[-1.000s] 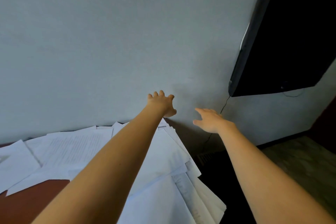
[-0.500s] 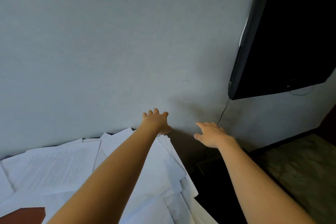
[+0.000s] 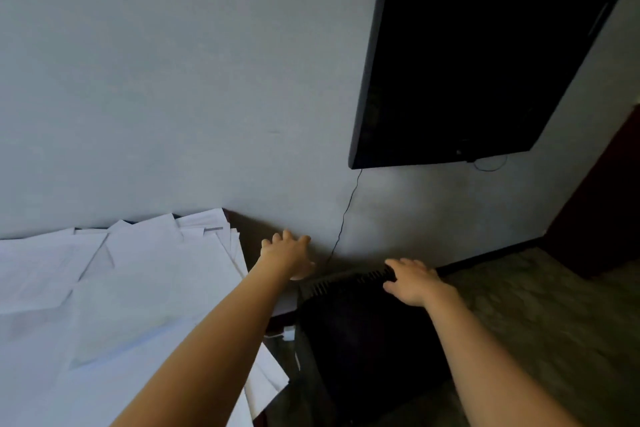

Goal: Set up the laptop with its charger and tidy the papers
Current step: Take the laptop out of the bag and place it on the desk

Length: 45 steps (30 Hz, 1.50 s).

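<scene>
A loose spread of white papers covers the table on the left, several sheets overlapping and hanging over its right edge. My left hand reaches past the papers' right edge toward the wall, fingers spread, holding nothing. My right hand rests with straight fingers on the top edge of a black ribbed object standing on the floor beside the table. A small white charger-like piece with a thin white cord shows at the table's edge. No laptop is in sight.
A black wall-mounted screen hangs at the upper right. A thin black cable runs from it down the grey wall. Patterned floor lies to the right, with a dark door or cabinet at the far right.
The view has swung right and down. Both hands moved right and lower, off the papers; my right hand now rests on the black ribbed object, which was mostly out of sight before.
</scene>
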{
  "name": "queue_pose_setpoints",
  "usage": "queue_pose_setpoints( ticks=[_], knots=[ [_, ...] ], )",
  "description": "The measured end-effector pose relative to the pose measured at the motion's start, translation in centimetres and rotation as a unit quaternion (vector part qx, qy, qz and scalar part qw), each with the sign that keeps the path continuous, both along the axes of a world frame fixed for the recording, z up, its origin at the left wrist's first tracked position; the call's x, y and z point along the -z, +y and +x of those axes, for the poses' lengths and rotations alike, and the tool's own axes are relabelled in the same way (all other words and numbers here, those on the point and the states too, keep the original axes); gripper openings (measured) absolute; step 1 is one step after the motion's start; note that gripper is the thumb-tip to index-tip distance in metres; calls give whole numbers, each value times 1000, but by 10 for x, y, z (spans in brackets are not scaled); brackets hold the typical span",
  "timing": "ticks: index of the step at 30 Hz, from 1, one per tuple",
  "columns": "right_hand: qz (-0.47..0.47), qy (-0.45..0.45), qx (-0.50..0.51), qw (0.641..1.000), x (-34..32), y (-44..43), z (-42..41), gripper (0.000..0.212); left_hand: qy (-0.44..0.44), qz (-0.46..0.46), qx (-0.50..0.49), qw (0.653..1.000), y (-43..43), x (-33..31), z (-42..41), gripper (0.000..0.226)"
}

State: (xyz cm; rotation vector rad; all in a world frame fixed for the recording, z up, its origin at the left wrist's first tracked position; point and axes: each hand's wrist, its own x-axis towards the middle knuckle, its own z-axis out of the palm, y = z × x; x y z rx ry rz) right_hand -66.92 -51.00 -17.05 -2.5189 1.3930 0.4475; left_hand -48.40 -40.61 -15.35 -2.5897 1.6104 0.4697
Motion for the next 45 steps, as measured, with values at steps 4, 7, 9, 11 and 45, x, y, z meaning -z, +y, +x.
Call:
queue_pose_setpoints(
  ticks=[4, 7, 9, 11, 45],
  knots=[
    [11, 25, 22, 999, 21, -15, -43, 58, 19, 25, 12, 999, -11, 27, -36, 64],
    [30, 26, 16, 999, 37, -24, -52, 57, 24, 44, 5, 999, -18, 47, -42, 64],
    [44, 29, 6, 999, 47, -30, -49, 57, 28, 55, -3, 998, -23, 59, -40, 65],
    [53, 36, -6, 998, 57, -36, -43, 58, 35, 63, -14, 997, -29, 67, -35, 66],
    [141, 110, -124, 976, 306, -274, 96, 62, 223, 176, -213, 935, -200, 318, 50, 62]
  ],
)
